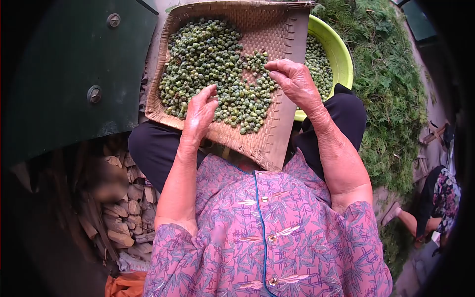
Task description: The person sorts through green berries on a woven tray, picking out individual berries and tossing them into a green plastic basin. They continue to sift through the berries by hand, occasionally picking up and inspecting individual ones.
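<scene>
Pink patterned shirt (297,232) lies nearest, with both hands (200,111) half-curled over green fruits (198,64) in a woven tray (264,24), any grip unclear.

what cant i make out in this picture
All in the head view:
- green basin, left part: hidden by the woven tray
- whether left hand or right hand pinches anything: too small
- person at right: cut off by dark edge
- firewood: one patch blurred

Your left hand (200,111) at green fruits (203,64) in woven tray (264,29), your right hand (297,84) curled over its right side; lime basin (342,57) beside it.
</scene>
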A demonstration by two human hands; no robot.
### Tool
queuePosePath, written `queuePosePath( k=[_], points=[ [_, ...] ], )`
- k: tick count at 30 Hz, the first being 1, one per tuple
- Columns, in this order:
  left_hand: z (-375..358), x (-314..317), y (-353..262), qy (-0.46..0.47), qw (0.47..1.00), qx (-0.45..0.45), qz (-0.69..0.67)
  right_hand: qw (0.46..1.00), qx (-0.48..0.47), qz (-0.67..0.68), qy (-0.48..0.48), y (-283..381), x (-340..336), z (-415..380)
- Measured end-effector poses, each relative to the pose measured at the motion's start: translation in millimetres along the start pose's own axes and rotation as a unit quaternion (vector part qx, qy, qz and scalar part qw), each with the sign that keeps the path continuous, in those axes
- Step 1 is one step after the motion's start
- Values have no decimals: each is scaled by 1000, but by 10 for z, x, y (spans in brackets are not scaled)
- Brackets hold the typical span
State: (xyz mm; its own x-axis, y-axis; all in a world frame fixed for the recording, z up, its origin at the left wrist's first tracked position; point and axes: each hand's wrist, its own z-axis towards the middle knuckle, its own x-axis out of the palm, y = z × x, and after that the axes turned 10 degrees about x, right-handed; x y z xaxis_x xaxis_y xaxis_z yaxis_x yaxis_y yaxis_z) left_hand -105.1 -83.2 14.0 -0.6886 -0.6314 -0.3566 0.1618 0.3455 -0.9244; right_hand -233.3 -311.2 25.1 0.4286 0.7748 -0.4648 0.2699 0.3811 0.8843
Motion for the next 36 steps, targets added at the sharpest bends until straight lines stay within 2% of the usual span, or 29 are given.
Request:
queuePosePath(
  k=[1, 3, 6, 9, 11, 13, 19, 21, 22, 25, 26, 27, 30, 31, 33, 34, 36],
  points=[
    [109, 63, 6, -22, 996, -24, -85, 1000, -1, 4, -3, 3, -5, -5],
    [342, 129, 116, -12, 995, -61, -74, 999, -8, 35, -31, 41, -20, -11],
    [532, 267, 179, -49, 980, -115, -153, 998, -2, 46, -44, 52, -80, -17],
    [705, 364, 246, -44, 983, -146, -99, 997, 0, 58, -56, 61, -152, -17],
    [781, 432, 181, -71, 973, -157, -151, 997, 4, 60, -58, 79, -211, -17],
    [901, 467, 61, -54, 973, -184, -130, 996, 9, 61, -61, 98, -271, -16],
    [1294, 656, 203, -67, 993, -79, 55, 993, 25, 95, -69, 151, -364, -9],
    [1369, 728, 106, -24, 992, -38, 114, 993, 27, 96, -67, 140, -360, -5],
    [1381, 755, 72, -22, 995, -28, 89, 993, 26, 98, -66, 147, -355, -4],
    [1505, 877, 231, -23, 975, 101, 195, 994, 15, 90, -68, 150, -344, 15],
    [1427, 852, 282, 1, 972, 133, 194, 994, 14, 88, -71, 149, -340, 19],
    [1384, 876, 207, 26, 981, 123, 150, 993, 14, 86, -73, 144, -340, 23],
    [1168, 995, 323, 52, 956, 213, 195, 988, 45, 129, -73, 113, -340, 23],
    [1041, 1018, 267, 58, 945, 215, 238, 988, 43, 129, -70, 111, -342, 23],
    [842, 1063, 372, 71, 936, 257, 229, 988, 48, 127, -73, 101, -344, 18],
    [692, 1027, 245, 99, 941, 225, 232, 988, 50, 129, -70, 103, -345, 14],
    [446, 979, 251, 114, 928, 253, 250, 987, 53, 137, -68, 81, -330, 11]
  ],
)
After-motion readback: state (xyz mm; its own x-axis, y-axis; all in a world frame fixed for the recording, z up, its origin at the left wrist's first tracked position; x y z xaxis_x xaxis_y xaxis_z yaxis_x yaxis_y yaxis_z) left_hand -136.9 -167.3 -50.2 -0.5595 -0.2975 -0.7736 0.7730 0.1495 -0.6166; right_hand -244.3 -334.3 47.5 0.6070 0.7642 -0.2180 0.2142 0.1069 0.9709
